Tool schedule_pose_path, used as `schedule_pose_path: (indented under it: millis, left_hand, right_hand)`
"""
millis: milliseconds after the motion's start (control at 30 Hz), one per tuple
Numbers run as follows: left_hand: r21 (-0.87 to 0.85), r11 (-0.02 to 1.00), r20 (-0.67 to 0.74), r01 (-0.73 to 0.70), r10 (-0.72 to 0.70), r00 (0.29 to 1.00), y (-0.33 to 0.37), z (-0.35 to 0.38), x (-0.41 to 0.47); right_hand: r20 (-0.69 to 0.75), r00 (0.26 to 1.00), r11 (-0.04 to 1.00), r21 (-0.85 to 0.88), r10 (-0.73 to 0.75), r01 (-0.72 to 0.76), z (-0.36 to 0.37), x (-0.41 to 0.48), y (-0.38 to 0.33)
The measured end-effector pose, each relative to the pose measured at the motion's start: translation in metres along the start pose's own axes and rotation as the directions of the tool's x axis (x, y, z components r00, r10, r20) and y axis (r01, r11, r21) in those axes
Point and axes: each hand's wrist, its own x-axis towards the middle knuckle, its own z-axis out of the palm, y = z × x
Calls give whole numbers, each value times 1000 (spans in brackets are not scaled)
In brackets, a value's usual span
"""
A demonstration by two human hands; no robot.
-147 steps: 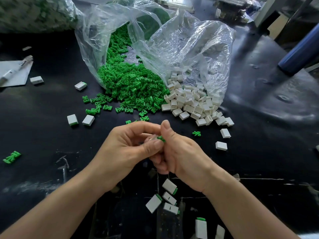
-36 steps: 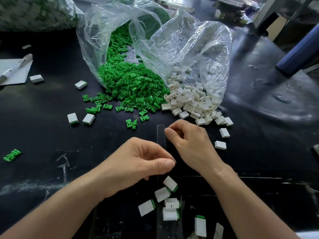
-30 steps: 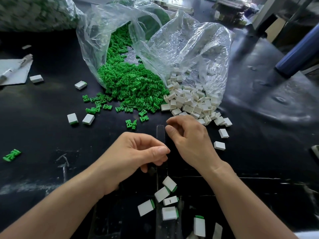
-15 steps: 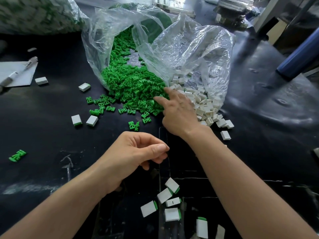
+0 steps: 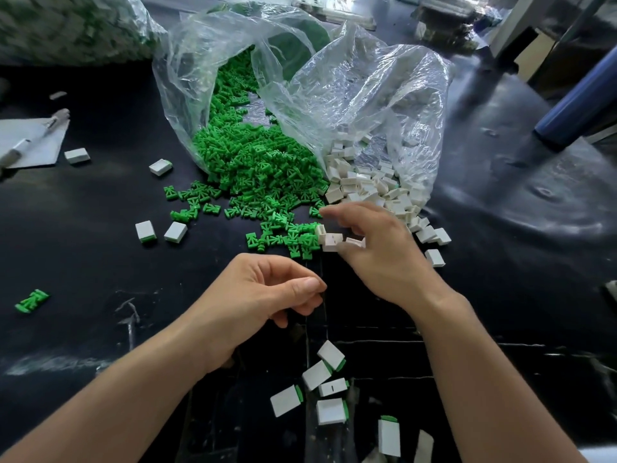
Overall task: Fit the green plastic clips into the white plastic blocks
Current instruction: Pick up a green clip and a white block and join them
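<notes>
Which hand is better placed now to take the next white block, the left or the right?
The right hand: its fingers curl round white blocks at the pile's edge, beside loose green clips. The left hand hovers nearer the body, loosely curled, with nothing visible in its grip.

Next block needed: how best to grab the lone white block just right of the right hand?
Pinch the white block across its two longer side faces, from straight above: it lies flat on the black table, clear of its neighbours, so both sides are free.
</notes>
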Motion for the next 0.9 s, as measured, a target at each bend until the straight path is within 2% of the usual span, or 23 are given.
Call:
schedule_pose_path:
  millis: [100,233,433,767,900]
  left_hand:
    - [-3,1000,-1,3,-3,1000,0,0,0]
    - [-17,1000,-10,10,-10,1000,1,-1,1]
    - [-14,1000,-9,3,-3,1000,0,0,2]
    - [-14,1000,-20,-8,8,1000,1,-1,0]
    - [-19,1000,-28,-15,15,1000,1,-2,1]
  right_hand:
    - [-79,997,998,-49,28,-32,-4,-6,5]
    - [-98,995,990,-136,25,-38,0,-7,7]
    - [-54,999,956,-293,-10,-6,14,-5,8]
    - [-96,995,957,-286,16,-43,15,-4,10]
    - [-128,992,962,-271,-15,-21,16,-5,8]
